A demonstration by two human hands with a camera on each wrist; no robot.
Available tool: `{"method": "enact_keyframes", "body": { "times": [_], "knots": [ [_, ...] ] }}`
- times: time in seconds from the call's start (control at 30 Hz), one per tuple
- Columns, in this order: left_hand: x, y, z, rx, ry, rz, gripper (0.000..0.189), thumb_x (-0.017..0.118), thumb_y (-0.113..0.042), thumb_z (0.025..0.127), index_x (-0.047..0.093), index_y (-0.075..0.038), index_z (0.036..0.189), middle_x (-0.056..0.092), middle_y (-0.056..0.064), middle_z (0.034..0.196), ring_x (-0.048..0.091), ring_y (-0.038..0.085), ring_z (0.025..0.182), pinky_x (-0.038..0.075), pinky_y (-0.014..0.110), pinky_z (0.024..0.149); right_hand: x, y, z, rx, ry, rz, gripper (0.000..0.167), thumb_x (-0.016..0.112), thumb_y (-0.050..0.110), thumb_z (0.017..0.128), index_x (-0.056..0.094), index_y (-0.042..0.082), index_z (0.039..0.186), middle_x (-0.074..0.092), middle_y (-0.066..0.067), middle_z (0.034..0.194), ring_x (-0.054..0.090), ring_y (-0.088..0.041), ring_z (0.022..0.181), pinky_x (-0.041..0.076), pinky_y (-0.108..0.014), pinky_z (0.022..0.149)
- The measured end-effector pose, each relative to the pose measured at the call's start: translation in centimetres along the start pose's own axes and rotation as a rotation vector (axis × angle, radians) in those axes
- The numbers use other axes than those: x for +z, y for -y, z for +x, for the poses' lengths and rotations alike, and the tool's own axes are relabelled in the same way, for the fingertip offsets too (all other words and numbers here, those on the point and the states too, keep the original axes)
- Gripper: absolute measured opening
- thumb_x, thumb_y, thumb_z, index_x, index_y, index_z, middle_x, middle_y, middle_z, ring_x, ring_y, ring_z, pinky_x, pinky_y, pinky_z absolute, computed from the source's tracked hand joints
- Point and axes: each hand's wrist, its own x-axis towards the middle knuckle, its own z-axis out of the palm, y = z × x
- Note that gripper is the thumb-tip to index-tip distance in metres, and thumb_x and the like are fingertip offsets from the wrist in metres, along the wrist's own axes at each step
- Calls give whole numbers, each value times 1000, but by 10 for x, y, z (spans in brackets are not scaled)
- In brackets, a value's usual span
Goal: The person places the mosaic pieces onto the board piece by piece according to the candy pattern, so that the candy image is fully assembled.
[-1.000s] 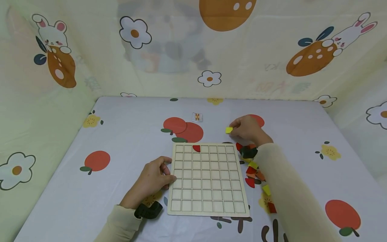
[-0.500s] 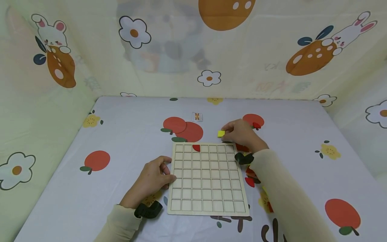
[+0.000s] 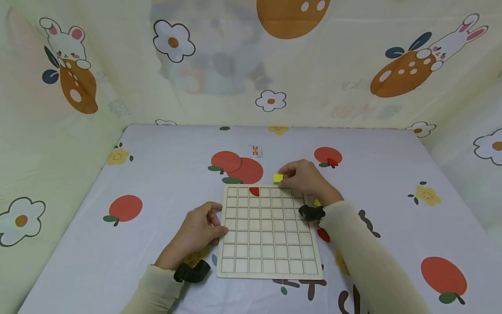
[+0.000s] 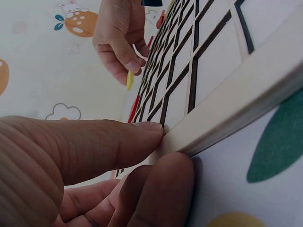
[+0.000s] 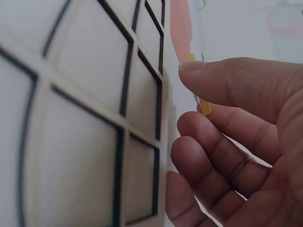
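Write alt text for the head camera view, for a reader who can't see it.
A person's right hand pinches a small yellow piece near the far edge of a wooden grid board, while the left hand holds the board's left edge. One red piece lies in the farthest row, and a patterned tablecloth covers the table.

A white, fruit-printed cloth (image 3: 176,174) covers the table; a gridded board (image 3: 255,251), small card (image 3: 255,151) and red piece (image 3: 323,235) lie on it.
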Motion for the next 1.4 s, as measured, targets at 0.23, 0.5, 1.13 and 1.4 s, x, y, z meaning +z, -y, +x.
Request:
{"method": "enact_keyframes", "body": {
  "times": [0.23, 0.5, 1.13, 1.4],
  "knots": [
    [-1, 1, 0, 4, 6, 1, 55, 82, -4, 86, 58, 2, 136, 61, 6, 82, 63, 15, 58, 51, 28, 55, 12, 7, -6, -30, -20, 10, 33, 82, 14, 87, 77, 7, 119, 68, -6, 95, 59, -25, 93, 50, -36, 82],
    [0, 1, 1, 3, 8, -6, 56, 82, -4, 87, 58, 2, 137, 61, 6, 83, 63, 15, 57, 50, 29, 55, 19, 15, -12, -79, 11, 47, 34, 82, 14, 86, 77, 6, 118, 70, -5, 95, 60, -24, 93, 51, -35, 81],
    [-1, 1, -1, 8, 6, 4, 55, 82, -4, 86, 58, 2, 136, 61, 5, 81, 63, 15, 57, 49, 28, 55, 29, 18, -13, -106, 35, 9, 27, 85, 12, 84, 80, 6, 111, 68, -4, 91, 59, -21, 88, 50, -33, 78],
    [-1, 0, -1, 10, 4, 12, 55, 82, -4, 87, 58, 2, 136, 61, 5, 81, 63, 15, 57, 48, 28, 55, 30, 17, -11, -110, 37, -21, 27, 84, 13, 86, 80, 8, 111, 68, -3, 90, 59, -21, 88, 50, -34, 78]
  ]
}}
